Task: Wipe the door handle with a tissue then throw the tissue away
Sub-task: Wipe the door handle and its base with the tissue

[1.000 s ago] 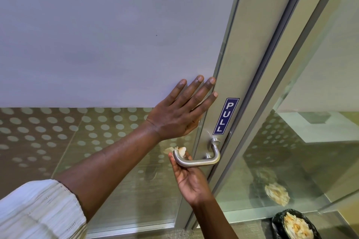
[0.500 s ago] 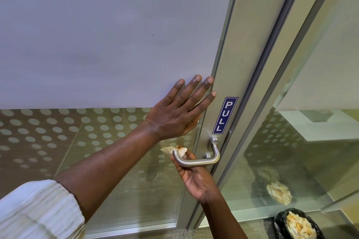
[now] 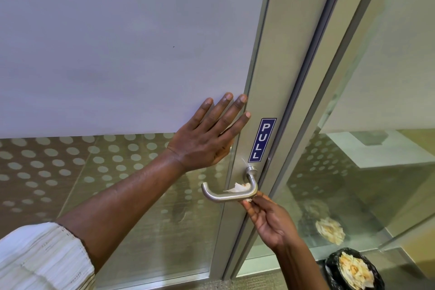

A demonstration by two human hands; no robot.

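The left hand lies flat and wide open on the frosted glass door, fingers spread, their tips reaching the metal frame just left of the blue PULL sticker; it holds nothing and seems to steady the door. Below it the right hand comes up from underneath, its fingertips pinched narrow on a crumpled tissue pressed against the lever door handle. The tissue sits at the inner end of the lever, near the bend that rises to the round mount; a white corner pokes out above the bar, with a small bit showing under it by the fingertips, so it appears wrapped around the back of the bar

The tissue looks light, soft and thin, likely to tear or bunch if dragged hard, so a folded wad gripped between thumb and fingers should serve best. The handle is smooth brushed metal, stiff and probably slippery; the tissue should slide along it easily. The free outer end of the lever is uncovered at this moment

A black-lined waste bin holding crumpled paper stands on the floor at lower right, near the right arm, a short reach for discarding the tissue
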